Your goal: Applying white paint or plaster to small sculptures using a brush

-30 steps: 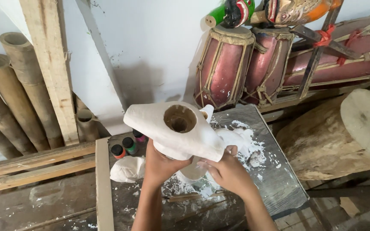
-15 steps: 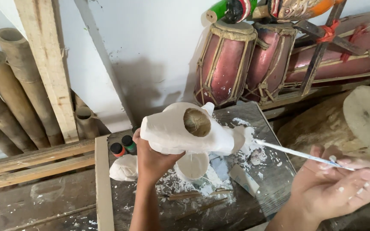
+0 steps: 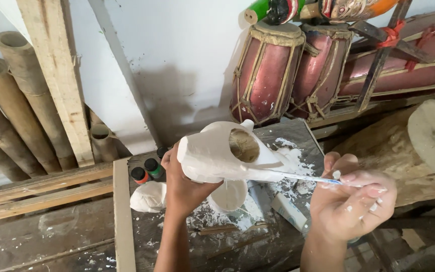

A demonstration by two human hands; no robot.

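Note:
My left hand (image 3: 182, 184) grips a white-painted carved figure (image 3: 212, 153) with a round hollow in its side, held up over a small paint-spattered table (image 3: 273, 236). My right hand (image 3: 351, 204) pinches a thin white-coated paintbrush (image 3: 303, 177) whose tip touches the figure's right end. A white cup of paint (image 3: 228, 195) stands on the table right under the figure. White paint specks dot my right fingers.
Small paint bottles (image 3: 146, 170) and a white lump (image 3: 148, 197) sit at the table's left. Bamboo poles (image 3: 6, 111) and a plank lean on the wall. Red drums (image 3: 268, 75) stand behind; a log (image 3: 404, 156) lies right.
My right hand left the figure, took up the brush and brought its tip back to the figure's right end. My left hand has turned the figure, so the hollow faces sideways.

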